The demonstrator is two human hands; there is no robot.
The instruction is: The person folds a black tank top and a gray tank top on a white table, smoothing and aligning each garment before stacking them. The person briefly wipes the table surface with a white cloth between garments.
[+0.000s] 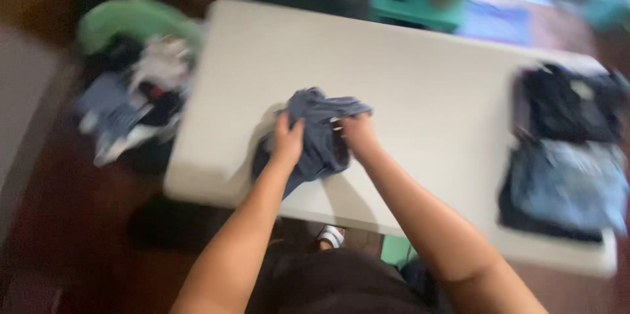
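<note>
A crumpled blue-grey garment (318, 133) lies bunched a little left of the frame's centre, on the white counter (420, 84), near its front edge. Its shape is hard to read (the whole picture is smeared by motion), so what kind of clothing it is cannot be told; folds rise at its top and a darker part sags toward the lower left.

The left hand (287, 140) presses on the garment's left side, fingers pointing up the frame and curled over the cloth; its grip looks closed on a fold, though the fingertips are blurred. The right hand (357, 133) meets the garment's right edge, knuckles bent, its grip pinched shut on the fabric at the upper right of the bundle. Both forearms run in from the bottom edge, where they are cut off, and converge on the cloth.

At the right end of the counter sits a stack of clothes (567, 156): dark pieces above, pale blue denim-like ones below, their edges smeared. Left of the counter, on the floor, lies a heap of mixed laundry (134, 104) beside something green (134, 19), too blurred to name. A teal shape (413, 5) shows at the top, beyond the counter.
</note>
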